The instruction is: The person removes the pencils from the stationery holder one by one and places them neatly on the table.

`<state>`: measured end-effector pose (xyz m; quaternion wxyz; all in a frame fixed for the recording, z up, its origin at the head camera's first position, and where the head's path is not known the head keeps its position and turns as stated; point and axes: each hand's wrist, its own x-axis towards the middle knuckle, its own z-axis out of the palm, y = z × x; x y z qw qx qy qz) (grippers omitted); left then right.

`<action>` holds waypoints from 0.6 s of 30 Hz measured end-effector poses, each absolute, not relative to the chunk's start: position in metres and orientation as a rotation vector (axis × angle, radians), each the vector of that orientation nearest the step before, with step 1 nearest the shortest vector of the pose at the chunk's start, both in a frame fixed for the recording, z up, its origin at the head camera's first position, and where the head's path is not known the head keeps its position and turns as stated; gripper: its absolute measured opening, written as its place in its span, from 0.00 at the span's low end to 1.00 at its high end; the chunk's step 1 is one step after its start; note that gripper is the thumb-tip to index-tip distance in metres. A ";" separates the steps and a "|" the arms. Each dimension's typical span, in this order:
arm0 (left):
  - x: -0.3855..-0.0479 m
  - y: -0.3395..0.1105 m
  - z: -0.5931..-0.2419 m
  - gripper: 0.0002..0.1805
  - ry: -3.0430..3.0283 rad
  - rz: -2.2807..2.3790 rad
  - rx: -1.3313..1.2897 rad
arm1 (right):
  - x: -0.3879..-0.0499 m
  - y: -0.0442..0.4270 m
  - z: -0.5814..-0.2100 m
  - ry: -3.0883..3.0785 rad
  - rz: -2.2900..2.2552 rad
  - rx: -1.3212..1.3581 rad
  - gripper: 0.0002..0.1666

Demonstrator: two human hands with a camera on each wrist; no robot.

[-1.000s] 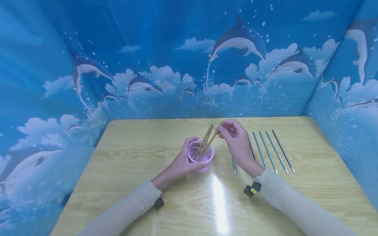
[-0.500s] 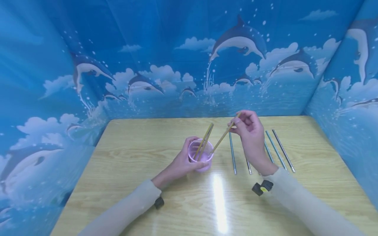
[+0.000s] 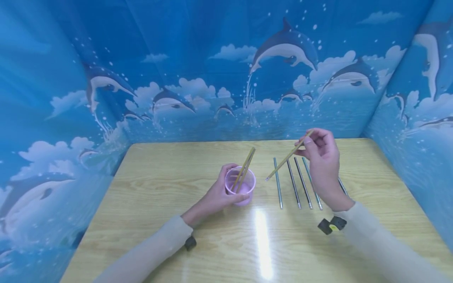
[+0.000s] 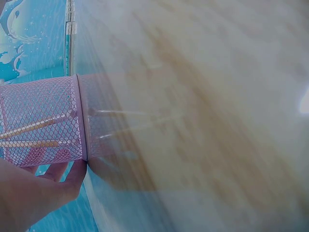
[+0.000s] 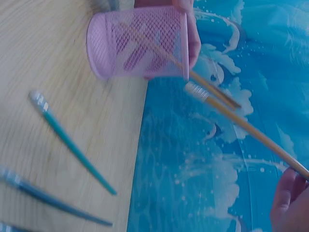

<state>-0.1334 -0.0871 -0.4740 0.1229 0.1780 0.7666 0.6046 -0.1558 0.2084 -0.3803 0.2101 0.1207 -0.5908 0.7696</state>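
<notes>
My left hand [image 3: 217, 195] grips a pink mesh pencil cup [image 3: 253, 188] that stands upright on the table. Two yellow pencils [image 3: 249, 159] lean in it; the left wrist view shows them through the mesh wall [image 4: 38, 104]. Right of the cup, my right hand [image 3: 323, 163] pinches another yellow pencil [image 3: 284, 160] near its upper end, above the table. This pencil slants down toward the cup, its eraser end [image 5: 197, 91] lowest and apart from the cup. Beneath and beside the right hand lies a row of teal and dark pencils, partly hidden by it.
On the wooden table [image 3: 159, 177], the row starts with a teal pencil [image 3: 278, 182], followed by dark pencils [image 3: 293, 182]; another dark pencil [image 3: 343, 186] lies at its right end. A blue dolphin-print curtain [image 3: 198, 118] encloses the back and sides.
My right hand has lifted the yellow pencil out of the cup and carried it right, over the row of pencils. The left hand and the cup have stayed put.
</notes>
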 end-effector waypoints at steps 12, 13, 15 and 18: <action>-0.133 -0.090 -0.476 0.55 2.257 1.753 0.496 | -0.156 0.261 -0.392 -1.744 2.088 0.266 0.18; -0.133 -0.089 -0.476 0.56 2.259 1.750 0.496 | -0.156 0.265 -0.394 -1.749 2.090 0.263 0.18; -0.133 -0.089 -0.476 0.56 2.261 1.747 0.493 | -0.157 0.274 -0.397 -1.759 2.087 0.260 0.19; -0.133 -0.088 -0.476 0.55 2.260 1.748 0.491 | -0.160 0.287 -0.401 -1.769 2.094 0.246 0.20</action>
